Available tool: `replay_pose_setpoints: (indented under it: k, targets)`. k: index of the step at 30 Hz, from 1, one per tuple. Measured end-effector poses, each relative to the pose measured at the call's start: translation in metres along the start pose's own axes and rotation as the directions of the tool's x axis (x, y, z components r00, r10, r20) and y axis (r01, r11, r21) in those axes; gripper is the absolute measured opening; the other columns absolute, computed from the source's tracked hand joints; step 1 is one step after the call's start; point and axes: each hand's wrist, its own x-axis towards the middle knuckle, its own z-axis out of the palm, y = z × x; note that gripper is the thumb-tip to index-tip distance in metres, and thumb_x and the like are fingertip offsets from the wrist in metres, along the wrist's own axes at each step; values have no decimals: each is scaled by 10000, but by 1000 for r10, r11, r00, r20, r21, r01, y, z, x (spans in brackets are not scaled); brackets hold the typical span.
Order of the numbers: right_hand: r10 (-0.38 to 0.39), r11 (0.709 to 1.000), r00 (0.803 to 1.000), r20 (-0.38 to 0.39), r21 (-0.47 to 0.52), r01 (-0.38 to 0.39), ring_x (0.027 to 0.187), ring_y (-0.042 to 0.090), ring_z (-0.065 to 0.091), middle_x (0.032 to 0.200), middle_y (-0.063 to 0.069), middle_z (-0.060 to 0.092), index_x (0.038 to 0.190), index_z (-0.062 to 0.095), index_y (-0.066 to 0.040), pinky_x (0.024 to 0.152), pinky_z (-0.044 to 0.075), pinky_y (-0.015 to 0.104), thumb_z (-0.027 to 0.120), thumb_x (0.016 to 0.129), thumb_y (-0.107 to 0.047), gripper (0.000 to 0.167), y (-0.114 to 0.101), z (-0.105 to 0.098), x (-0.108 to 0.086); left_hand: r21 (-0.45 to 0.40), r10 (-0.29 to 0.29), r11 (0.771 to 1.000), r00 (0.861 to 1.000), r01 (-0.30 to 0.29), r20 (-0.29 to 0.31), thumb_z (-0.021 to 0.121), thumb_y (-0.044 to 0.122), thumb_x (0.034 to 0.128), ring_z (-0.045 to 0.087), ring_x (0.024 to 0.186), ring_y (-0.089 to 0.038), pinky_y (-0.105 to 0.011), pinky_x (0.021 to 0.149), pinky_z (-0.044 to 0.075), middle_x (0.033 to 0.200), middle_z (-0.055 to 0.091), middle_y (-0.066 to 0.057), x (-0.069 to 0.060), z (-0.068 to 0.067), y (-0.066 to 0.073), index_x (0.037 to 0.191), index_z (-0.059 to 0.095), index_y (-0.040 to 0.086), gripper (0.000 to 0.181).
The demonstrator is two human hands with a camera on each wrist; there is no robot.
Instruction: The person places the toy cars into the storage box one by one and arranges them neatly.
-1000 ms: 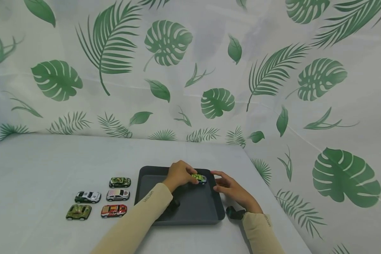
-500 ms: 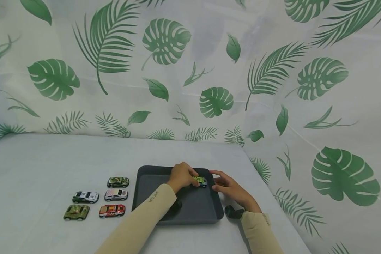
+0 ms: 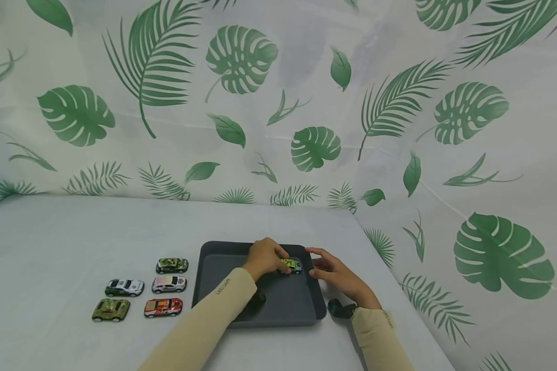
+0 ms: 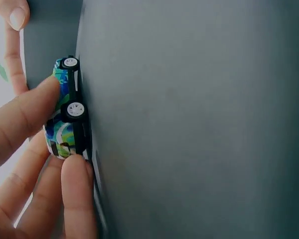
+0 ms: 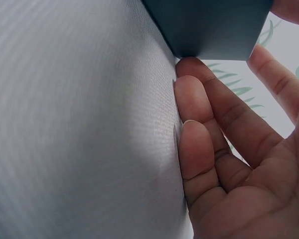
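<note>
My left hand (image 3: 263, 258) pinches a green, yellow and blue toy car (image 3: 295, 265) between thumb and fingers, inside the dark grey tray (image 3: 292, 306) near its far right corner. In the left wrist view the car (image 4: 70, 129) shows its white-hubbed wheels toward the tray floor; the fingers cover part of its roof and rear. My right hand (image 3: 336, 275) rests against the outside of the tray's right wall. In the right wrist view its fingertips touch the tray (image 5: 214, 30) at rim and lower edge, with the lower fingers (image 5: 197, 149) loosely bent on the table.
Left of the tray several toy cars stand on the white table: dark camouflage (image 3: 172, 265), white and pink (image 3: 169, 284), white and green (image 3: 124, 287), olive (image 3: 111, 310) and red (image 3: 163, 307). A leaf-printed cloth (image 3: 269, 154) hangs behind and to the right.
My left hand and the green toy car have shifted slightly rightward along the tray since the earliest frame. My right hand keeps its place at the tray wall. The view has turned a little.
</note>
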Motion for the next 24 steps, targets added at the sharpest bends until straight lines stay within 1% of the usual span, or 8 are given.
replay_pose_setpoints:
  k: [4, 7, 11, 15, 21, 24]
  targets:
    - [1, 1000, 1000, 2, 1, -1, 1364, 445, 585, 1481, 302, 588, 1671, 366, -63, 1131, 460, 637, 663, 1084, -191, 669, 0, 0, 1, 7, 11, 1000, 1000, -12, 23, 1000, 105, 752, 742, 901, -221, -430, 905, 606, 981, 822, -32, 0, -6, 0, 1049, 865, 86, 326]
    - [-1, 1000, 1000, 3, -3, 1, 1360, 446, 589, 1475, 304, 593, 1667, 370, -58, 1131, 456, 642, 660, 1086, -189, 663, -1, 0, 1, 9, 17, 1000, 999, -18, 43, 990, 96, 759, 749, 1014, -250, -434, 951, 597, 1044, 821, -39, -1, -12, 1, 1087, 857, 87, 354]
    - [2, 1000, 1000, 0, -6, -2, 1349, 438, 597, 1465, 299, 601, 1665, 372, -54, 1132, 451, 648, 660, 1083, -188, 663, -3, -1, 1, -4, 29, 1000, 994, -29, 101, 969, 113, 799, 739, 1100, -267, -458, 1008, 577, 1117, 810, -54, -2, -22, 4, 1158, 840, 84, 382]
    - [13, 1000, 1000, -4, -5, -13, 1346, 429, 595, 1460, 290, 605, 1665, 374, -57, 1135, 445, 651, 664, 1080, -194, 667, -3, -1, 1, -30, 53, 998, 985, -49, 162, 933, 122, 851, 730, 1131, -258, -462, 1024, 571, 1160, 799, -63, -4, -32, 7, 1217, 819, 69, 387]
    - [29, 1000, 999, -17, -13, -29, 1346, 425, 593, 1448, 279, 617, 1659, 390, -63, 1136, 437, 659, 675, 1072, -202, 668, -2, 0, 1, -99, 95, 992, 971, -75, 217, 890, 114, 899, 736, 1119, -220, -401, 990, 588, 1188, 793, -87, -7, -44, 8, 1287, 784, 40, 408]
    - [25, 1000, 1000, -16, -16, -25, 1331, 418, 604, 1433, 276, 627, 1659, 390, -63, 1133, 436, 661, 676, 1069, -201, 670, -2, 1, 0, -148, 129, 985, 957, -93, 259, 861, 106, 930, 736, 1112, -205, -372, 976, 592, 1210, 786, -118, -8, -50, 8, 1323, 757, 9, 417]
